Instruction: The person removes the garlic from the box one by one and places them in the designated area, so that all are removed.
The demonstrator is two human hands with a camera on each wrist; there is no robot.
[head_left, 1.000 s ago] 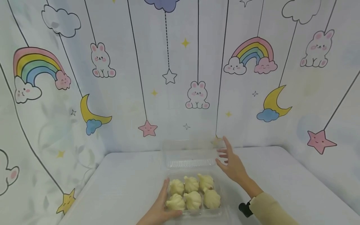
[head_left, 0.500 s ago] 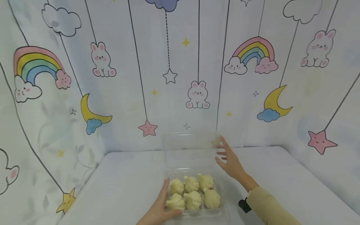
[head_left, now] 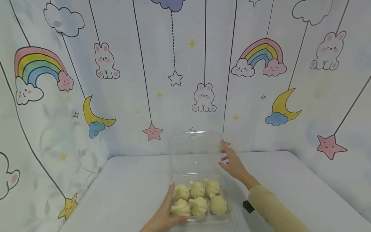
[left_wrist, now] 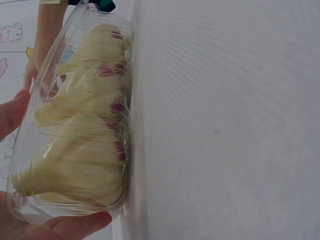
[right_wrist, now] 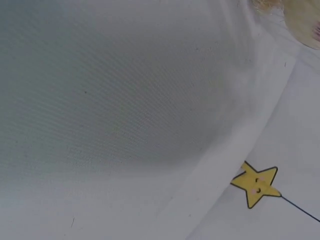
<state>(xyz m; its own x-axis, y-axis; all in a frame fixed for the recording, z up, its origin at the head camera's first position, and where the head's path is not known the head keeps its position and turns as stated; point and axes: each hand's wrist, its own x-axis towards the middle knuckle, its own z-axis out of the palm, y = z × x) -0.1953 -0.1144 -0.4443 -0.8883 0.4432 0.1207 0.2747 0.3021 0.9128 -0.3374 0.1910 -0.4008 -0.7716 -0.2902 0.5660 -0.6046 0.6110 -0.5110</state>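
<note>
A clear plastic clamshell box (head_left: 209, 218) sits on the table, holding two rows of pale yellow, garlic-shaped pieces (head_left: 199, 206). Purple patches mark their undersides in the left wrist view. My left hand (head_left: 165, 212) grips the box's left end, thumb at the front and fingers at the side. Behind the box, its transparent hinged lid (head_left: 194, 151) stands raised. At the lid's right edge is my right hand (head_left: 235, 166), its index finger extended against or just behind it; exact contact is hard to tell. The right wrist view does not show that hand's fingers.
A white-covered table (head_left: 130, 190) lies under the box. Behind it hangs a pale curtain (head_left: 124, 106) printed with rainbows, rabbits, moons and stars. A black object (head_left: 248, 206) shows beside the right sleeve (head_left: 269, 206).
The lid has swung up from leaning far back to nearly upright. My right hand has shifted slightly left with it. My left hand and the box have stayed in place.
</note>
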